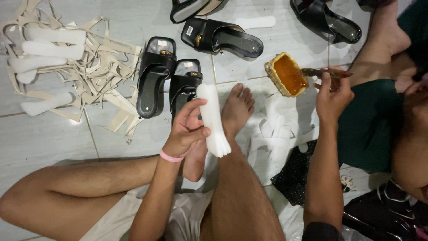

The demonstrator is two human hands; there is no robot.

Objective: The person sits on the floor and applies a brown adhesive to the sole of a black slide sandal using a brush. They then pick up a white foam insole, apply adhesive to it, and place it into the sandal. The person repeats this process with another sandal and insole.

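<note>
- The tiled floor point(40, 143) carried everything; the person sat on it with bare legs drawn in and one foot point(237, 107) resting flat.
- A heap of cream strips and white insole pieces point(67, 58) lay well to the left, apart from both hands.
- Black sandals point(167, 80) stood in a pair just beyond the left hand, with more black sandals farther up the floor.
- The left hand point(187, 131), with a pink wristband point(170, 156), had its grip clamped on a small stack of white insoles point(213, 118); the stack's long axis ran near upright in the head view, tilted slightly, its wider end low by the shin.
- A glue tub point(287, 74) with amber glue sat on the floor to the right of the insoles, just beside the right hand.
- The right hand point(332, 98) had its grip closed on a brush point(325, 72), whose tip pointed left, touching the tub's rim.
- The insoles lay left of and below the brush, so the right hand was nearer the glue and the left nearer the sandals.
</note>
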